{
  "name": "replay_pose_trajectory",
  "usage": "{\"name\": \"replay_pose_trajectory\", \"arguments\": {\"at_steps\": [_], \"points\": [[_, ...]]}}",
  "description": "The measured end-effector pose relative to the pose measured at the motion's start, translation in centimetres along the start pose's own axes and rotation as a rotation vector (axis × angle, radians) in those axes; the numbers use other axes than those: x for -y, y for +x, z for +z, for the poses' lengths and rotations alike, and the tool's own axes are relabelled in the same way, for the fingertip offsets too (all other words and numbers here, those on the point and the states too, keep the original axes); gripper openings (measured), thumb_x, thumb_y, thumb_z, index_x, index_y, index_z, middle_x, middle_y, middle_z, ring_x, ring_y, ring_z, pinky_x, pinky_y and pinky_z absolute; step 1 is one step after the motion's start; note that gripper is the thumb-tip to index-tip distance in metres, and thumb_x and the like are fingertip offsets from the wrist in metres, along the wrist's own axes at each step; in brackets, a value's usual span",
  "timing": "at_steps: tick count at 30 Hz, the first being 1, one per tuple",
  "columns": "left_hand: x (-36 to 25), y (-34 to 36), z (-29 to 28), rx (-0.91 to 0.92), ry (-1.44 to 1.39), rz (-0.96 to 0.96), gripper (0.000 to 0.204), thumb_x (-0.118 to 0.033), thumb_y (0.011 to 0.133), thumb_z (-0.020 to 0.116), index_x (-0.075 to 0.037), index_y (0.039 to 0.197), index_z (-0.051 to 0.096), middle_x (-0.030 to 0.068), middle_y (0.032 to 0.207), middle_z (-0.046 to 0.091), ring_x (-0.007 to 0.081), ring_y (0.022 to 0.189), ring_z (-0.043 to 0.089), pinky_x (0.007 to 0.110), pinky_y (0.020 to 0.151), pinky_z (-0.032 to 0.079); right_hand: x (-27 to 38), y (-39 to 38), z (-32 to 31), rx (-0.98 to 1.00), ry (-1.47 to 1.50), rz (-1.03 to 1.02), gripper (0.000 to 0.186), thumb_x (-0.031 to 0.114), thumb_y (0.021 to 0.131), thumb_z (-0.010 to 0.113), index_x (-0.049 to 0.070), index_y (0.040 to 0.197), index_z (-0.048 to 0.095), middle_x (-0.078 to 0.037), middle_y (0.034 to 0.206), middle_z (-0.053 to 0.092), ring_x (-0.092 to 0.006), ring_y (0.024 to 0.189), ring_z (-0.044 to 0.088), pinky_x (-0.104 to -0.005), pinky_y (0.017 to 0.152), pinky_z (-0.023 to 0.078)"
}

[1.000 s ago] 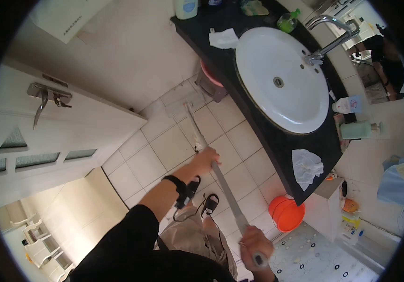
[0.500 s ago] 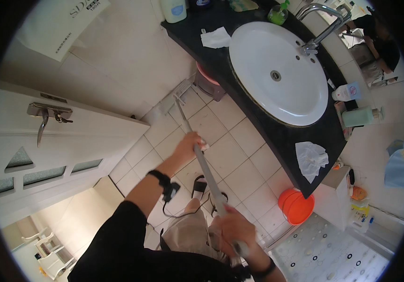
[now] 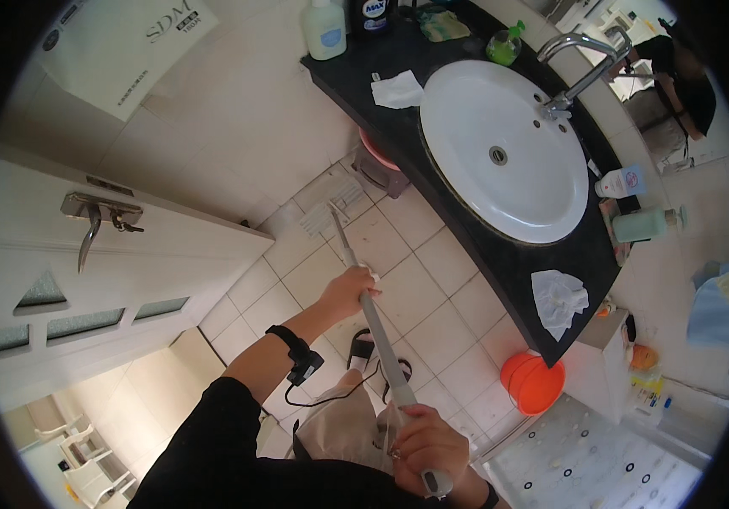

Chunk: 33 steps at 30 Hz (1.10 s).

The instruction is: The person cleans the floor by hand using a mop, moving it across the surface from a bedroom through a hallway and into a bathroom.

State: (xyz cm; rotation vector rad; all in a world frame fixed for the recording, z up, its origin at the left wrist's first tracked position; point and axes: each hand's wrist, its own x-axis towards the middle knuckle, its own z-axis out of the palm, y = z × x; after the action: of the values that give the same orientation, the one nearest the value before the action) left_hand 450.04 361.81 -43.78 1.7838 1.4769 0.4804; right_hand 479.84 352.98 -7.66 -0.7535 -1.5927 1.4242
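Note:
A long grey pole of a floor mop slants from my body toward the far floor tiles. Its flat, pale head is blurred, so its exact kind is hard to make out. My left hand is closed around the middle of the pole, with a bit of something white beside the fingers. Lower down, near the pole's top end, my right hand wraps round it. The mop head lies against the floor close to the wall, left of a dark stool under the counter.
On the right, a black counter carries a white sink, bottles and crumpled white tissues. An orange bucket stands below its near end. A white door stands ajar on the left. My sandalled feet are on the tiles.
The view has shifted slightly. The mop head has moved a little and is more blurred; both hands keep hold of the pole, and my right hand is now sharper.

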Motion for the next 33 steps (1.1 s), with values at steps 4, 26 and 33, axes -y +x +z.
{"name": "replay_pose_trajectory", "arguments": {"at_steps": [4, 26, 33], "points": [[8.7, 3.5, -0.6, -0.239, 0.101, -0.033, 0.028, -0.033, 0.106, 0.084, -0.005, 0.102, 0.078, 0.0144, 0.121, 0.073, 0.0408, 0.124, 0.07, 0.05, 0.102, 0.061, -7.5, 3.6, 1.9, 0.075, 0.037, -0.041, 0.028, -0.006, 0.079, 0.089, 0.013, 0.085, 0.069, -0.005, 0.092, 0.079, -0.0304, 0.098, 0.081, -0.0607, 0.115, 0.06], [1.6, 0.6, -0.4, -0.461, -0.171, 0.037, 0.027, -0.014, 0.101, 0.089, -0.004, 0.092, 0.066, 0.0146, 0.091, 0.064, 0.042, 0.098, 0.067, 0.051, 0.11, 0.059, 3.5, 9.3, -2.3, 0.27, 0.025, -0.019, 0.025, -0.01, 0.079, 0.086, 0.009, 0.085, 0.07, -0.01, 0.093, 0.075, -0.032, 0.097, 0.078, -0.0547, 0.112, 0.061], [4.9, 7.0, -3.5, -0.104, -0.169, 0.057, 0.027, -0.007, 0.102, 0.086, -0.005, 0.087, 0.064, 0.0158, 0.092, 0.069, 0.0423, 0.097, 0.07, 0.055, 0.104, 0.057, -2.1, 9.1, -0.8, 0.039, -0.025, 0.051, 0.022, -0.01, 0.08, 0.083, 0.007, 0.087, 0.072, -0.01, 0.093, 0.078, -0.0318, 0.097, 0.08, -0.0562, 0.107, 0.062]]}}
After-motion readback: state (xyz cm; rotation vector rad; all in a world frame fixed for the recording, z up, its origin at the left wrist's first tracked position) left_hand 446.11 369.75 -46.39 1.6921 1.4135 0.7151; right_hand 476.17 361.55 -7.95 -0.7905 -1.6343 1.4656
